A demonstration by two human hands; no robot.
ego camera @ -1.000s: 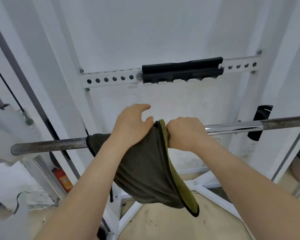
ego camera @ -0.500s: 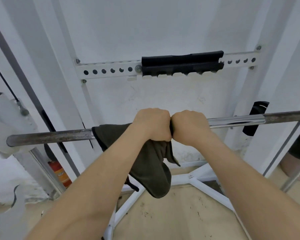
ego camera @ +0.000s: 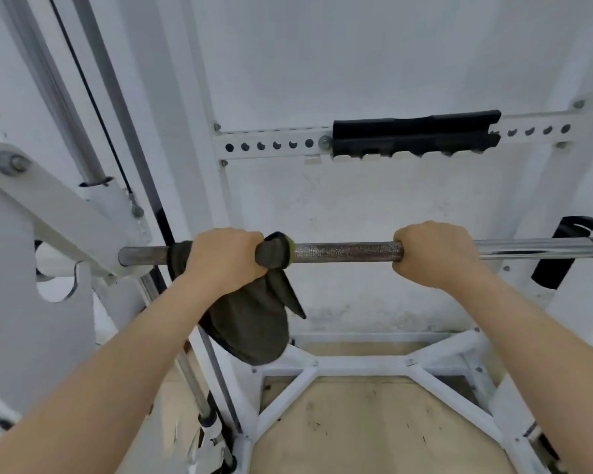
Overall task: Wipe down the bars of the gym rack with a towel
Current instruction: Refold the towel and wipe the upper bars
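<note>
A steel barbell point(ego camera: 346, 253) runs across the view at chest height, dull and knurled at the left, shiny chrome at the right. A dark olive towel point(ego camera: 254, 323) is wrapped around the bar near its left end, its loose part hanging below. My left hand point(ego camera: 223, 260) is closed over the towel and the bar. My right hand point(ego camera: 432, 253) grips the bare bar directly, a forearm's length to the right of the towel.
A white perforated crossbar point(ego camera: 271, 145) with a black pad point(ego camera: 415, 133) is fixed to the wall behind. White rack uprights and a cable column point(ego camera: 93, 107) stand at the left. White base struts point(ego camera: 363, 362) lie on the tan floor below. A black bar hook point(ego camera: 562, 251) sits at the right.
My left hand slid the towel leftward along the bar toward its end. The two hands, touching before, are now apart, with bare knurled bar between them. The view shifted rightward.
</note>
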